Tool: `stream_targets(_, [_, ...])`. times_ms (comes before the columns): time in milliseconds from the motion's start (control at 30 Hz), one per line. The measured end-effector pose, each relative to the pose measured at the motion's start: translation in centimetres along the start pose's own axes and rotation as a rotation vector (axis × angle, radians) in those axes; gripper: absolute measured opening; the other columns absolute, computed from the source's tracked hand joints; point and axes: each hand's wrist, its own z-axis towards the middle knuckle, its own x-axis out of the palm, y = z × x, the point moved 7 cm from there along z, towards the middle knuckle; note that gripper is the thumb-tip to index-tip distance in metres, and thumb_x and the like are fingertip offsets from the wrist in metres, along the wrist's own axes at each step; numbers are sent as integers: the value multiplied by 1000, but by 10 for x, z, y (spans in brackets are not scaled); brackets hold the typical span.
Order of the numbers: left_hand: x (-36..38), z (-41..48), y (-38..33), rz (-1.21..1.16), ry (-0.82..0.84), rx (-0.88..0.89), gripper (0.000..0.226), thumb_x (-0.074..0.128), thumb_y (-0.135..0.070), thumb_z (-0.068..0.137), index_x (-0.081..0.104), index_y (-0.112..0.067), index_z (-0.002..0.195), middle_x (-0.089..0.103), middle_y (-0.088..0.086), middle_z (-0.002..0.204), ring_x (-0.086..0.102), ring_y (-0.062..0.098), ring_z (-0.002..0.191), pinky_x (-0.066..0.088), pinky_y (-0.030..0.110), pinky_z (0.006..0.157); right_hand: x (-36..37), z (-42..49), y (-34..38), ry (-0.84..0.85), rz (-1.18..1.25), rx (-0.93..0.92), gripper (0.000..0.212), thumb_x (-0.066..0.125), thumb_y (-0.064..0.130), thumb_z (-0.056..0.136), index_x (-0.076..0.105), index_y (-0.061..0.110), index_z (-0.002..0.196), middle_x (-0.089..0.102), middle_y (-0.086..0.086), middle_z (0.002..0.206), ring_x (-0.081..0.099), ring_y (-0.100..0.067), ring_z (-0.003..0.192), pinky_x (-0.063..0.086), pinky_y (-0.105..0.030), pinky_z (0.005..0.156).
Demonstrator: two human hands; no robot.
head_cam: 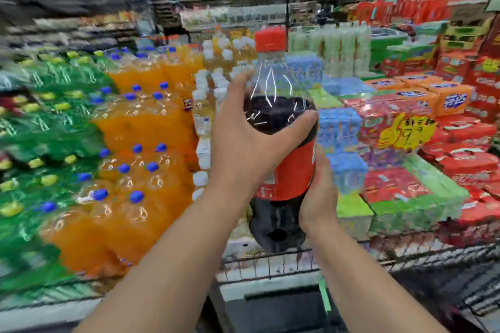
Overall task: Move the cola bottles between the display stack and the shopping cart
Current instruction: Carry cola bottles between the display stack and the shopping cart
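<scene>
Fingers (pixel 238 83) of left hand (pixel 243 140) clamped round cola bottle (pixel 276 113) shoulder; right hand (pixel 319 197) grips label side. Bottle upright, aloft above shopping cart (pixel 270 262) rim. Step: mid-transfer, direction unclear. Next: steady two-handed set-down, probably.

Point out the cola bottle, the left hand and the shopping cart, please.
Large dark plastic cola bottle with red cap (pixel 293 170): head view, on its red label.
Left hand (pixel 240 143): head view, on the back of the hand.
Black wire shopping cart (pixel 270 265): head view, on its front wire mesh.

Orange soda bottles (pixel 140 129), green bottles (pixel 54 127), price sign (pixel 405 132)
</scene>
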Motion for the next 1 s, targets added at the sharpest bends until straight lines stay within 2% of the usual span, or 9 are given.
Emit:
stream_targets(100, [-69, -2, 12, 42, -64, 16, 73, 71, -68, 52, 39, -54, 116, 53, -33, 104, 56, -18, 99, 40, 2, 82, 61, -30, -19, 72, -34, 4, 30, 46, 44, 88, 73, 49, 77, 72, 16, 90, 63, 3, 77, 48, -20, 76])
stream_targets(200, [-137, -8, 24, 115, -122, 24, 85, 70, -68, 53, 45, -42, 130, 56, -25, 112, 58, -11, 101, 39, -1, 82, 125, -61, -41, 176, 155, 79, 34, 49, 53, 80, 78, 37, 81, 76, 5, 92, 68, -12, 93, 54, -32, 86])
stream_targets(333, [-220, -13, 39, 209, -193, 13, 79, 68, -70, 52, 40, -48, 123, 52, -32, 103, 54, -18, 97, 37, -2, 79, 206, -104, -64, 314, 230, 145, 40, 43, 50, 87, 78, 31, 89, 76, 0, 95, 71, -14, 89, 55, -26, 70])
stream_targets(433, [-275, -17, 49, 289, -246, -5, 74, 68, -71, 53, 35, -55, 117, 49, -35, 103, 50, -24, 98, 38, -2, 80, 255, -131, -77, 361, 256, 159, 37, 43, 49, 88, 76, 36, 93, 73, -4, 106, 67, -22, 103, 54, -36, 83])
stream_targets(567, [-342, -20, 63, 376, -346, -10, 87, 67, -71, 55, 44, -41, 133, 49, -33, 107, 46, -25, 103, 32, -6, 81, 322, -163, -102, 448, 275, 256, 36, 46, 50, 85, 77, 33, 91, 72, -3, 108, 64, -23, 106, 50, -46, 93])
stream_targets(667, [-386, -19, 79, 426, -403, -35, 81, 67, -70, 56, 45, -40, 128, 51, -32, 109, 49, -18, 108, 33, -3, 84, 368, -180, -125, 529, 271, 293, 37, 46, 51, 83, 77, 31, 82, 73, 3, 96, 64, -17, 97, 49, -44, 93])
stream_targets(767, [-426, -17, 98, 489, -444, -72, 85, 67, -71, 56, 46, -37, 131, 55, -24, 115, 54, -5, 113, 37, 1, 87, 411, -190, -148, 555, 224, 297, 36, 47, 54, 82, 76, 33, 74, 68, -3, 93, 59, -25, 93, 45, -54, 95])
stream_targets(867, [-465, -13, 116, 521, -488, -93, 79, 68, -71, 57, 45, -41, 126, 53, -28, 113, 52, -10, 110, 37, 1, 88, 458, -202, -169, 648, 255, 312, 38, 49, 59, 76, 71, 29, 67, 59, -9, 88, 49, -21, 86, 43, -52, 81])
stream_targets(1000, [-518, -4, 131, 549, -566, -97, 66, 71, -65, 58, 42, -49, 114, 54, -39, 101, 53, -21, 100, 38, 1, 84, 519, -216, -193, 722, 200, 297, 41, 46, 63, 75, 66, 30, 61, 58, -3, 77, 47, -20, 79, 42, -49, 78])
